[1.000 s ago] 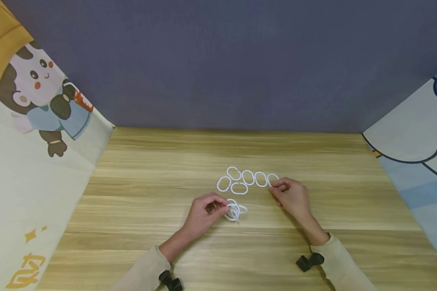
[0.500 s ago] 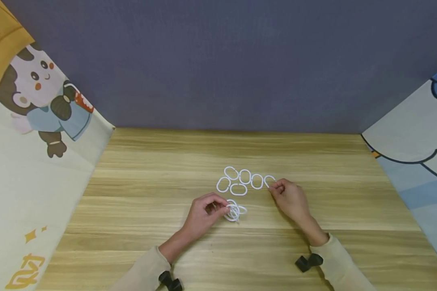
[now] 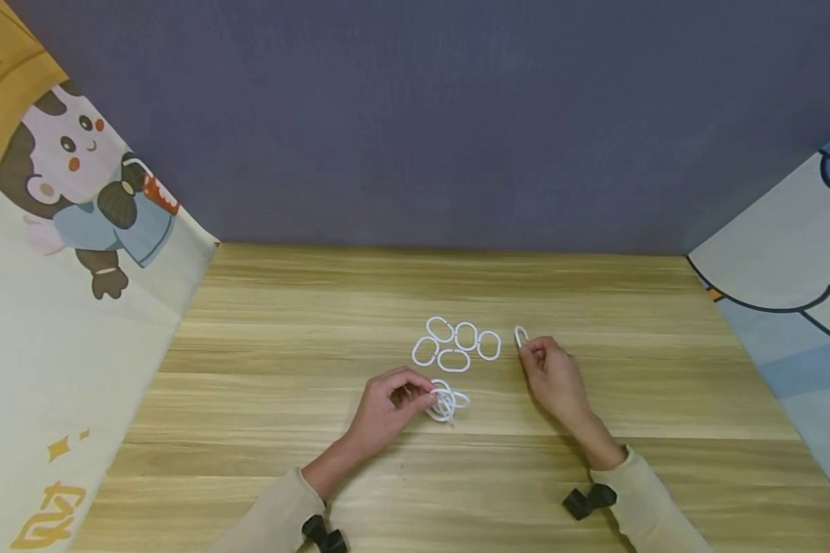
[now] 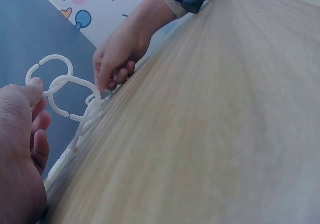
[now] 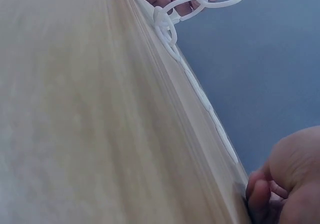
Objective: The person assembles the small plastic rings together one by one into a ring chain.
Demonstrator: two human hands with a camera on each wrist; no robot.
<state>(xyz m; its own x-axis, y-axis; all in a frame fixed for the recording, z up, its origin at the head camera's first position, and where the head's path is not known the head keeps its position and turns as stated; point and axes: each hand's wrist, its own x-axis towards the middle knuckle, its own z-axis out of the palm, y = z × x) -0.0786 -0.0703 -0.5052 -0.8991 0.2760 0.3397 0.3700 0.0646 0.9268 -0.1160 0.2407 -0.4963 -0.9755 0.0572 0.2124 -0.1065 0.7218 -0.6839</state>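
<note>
My left hand (image 3: pixel 387 407) pinches a white plastic chain link (image 4: pixel 57 57) between thumb and fingertips. Through it hangs a second link (image 4: pixel 80 80), and more joined links trail down toward the tabletop. Each has a small gap in its loop. To the right, my right hand (image 3: pixel 556 380) pinches a single white link (image 3: pixel 516 333) that stands tilted up from the table. The right wrist view hides that link behind the curled fingers. Several loose links (image 3: pixel 454 371) lie flat in a cluster beyond the left hand.
The wood-grain tabletop (image 3: pixel 283 322) runs back to a dark blue-grey panel (image 3: pixel 415 138). Cartoon-printed panels (image 3: pixel 41 322) stand at both sides. A black device (image 3: pixel 589 499) is strapped at each sleeve cuff.
My right hand has drawn the rightmost link away from the row and tipped it upright. Two neighbouring loose links slid slightly left. The left hand stays in place with its chain.
</note>
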